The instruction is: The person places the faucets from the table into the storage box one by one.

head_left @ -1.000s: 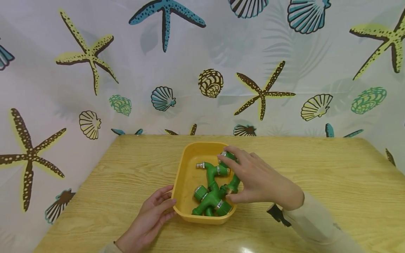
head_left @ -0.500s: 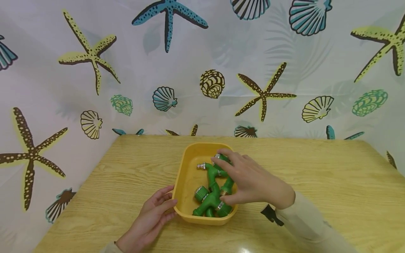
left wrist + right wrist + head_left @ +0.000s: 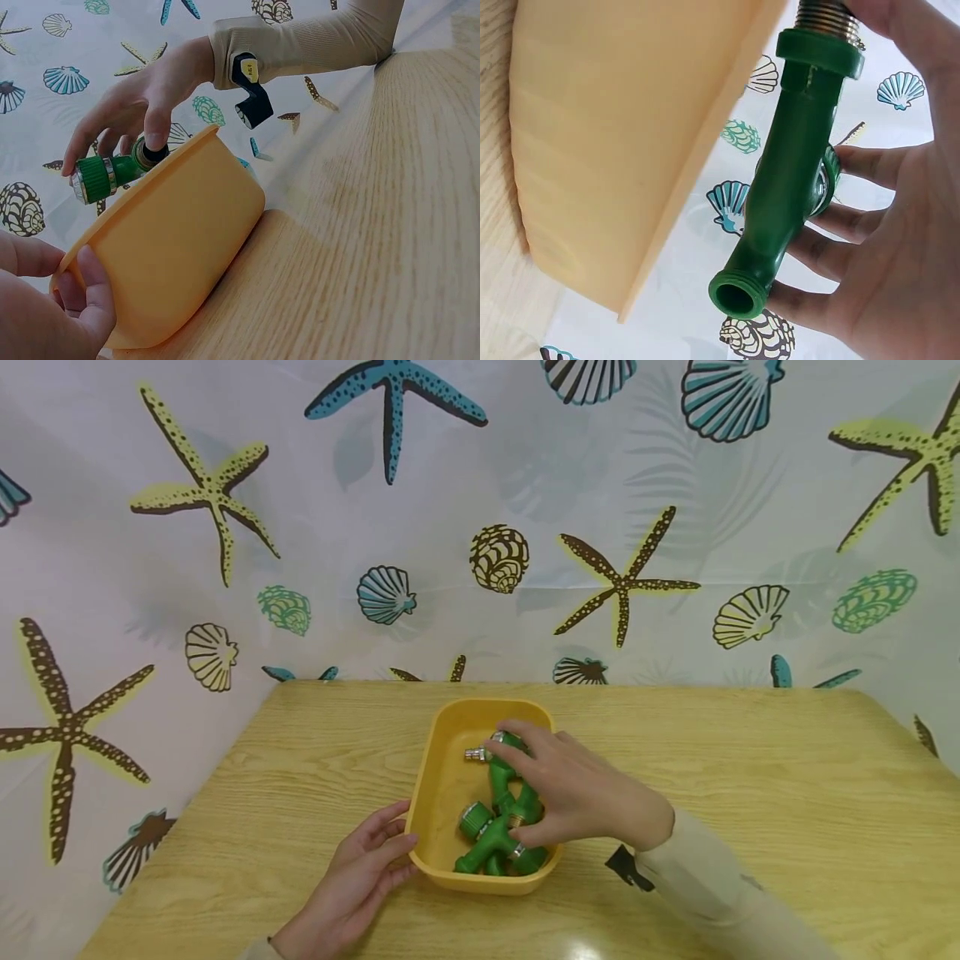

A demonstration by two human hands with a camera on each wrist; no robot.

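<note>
My right hand (image 3: 588,793) holds a green plastic tap (image 3: 784,165) over a yellow tub (image 3: 447,777). Its thumb is at the tap's threaded metal end, with the fingers spread along the other side. The left wrist view shows this tap's ribbed green knob (image 3: 94,180) standing above the tub's rim. My left hand (image 3: 360,868) grips the tub's left rim, thumb on the edge and fingers outside. Several more green taps lie in the tub; one has a silver nozzle (image 3: 475,754), another a ribbed knob (image 3: 474,820). The right hand partly hides them.
The tub stands on a light wooden table (image 3: 322,735). Behind the table hangs a white cloth (image 3: 442,510) printed with starfish and shells. A black camera mount (image 3: 630,868) sits on the right wrist.
My right hand has moved left with the green tap, farther over the tub. The left hand and the tub have stayed in place.
</note>
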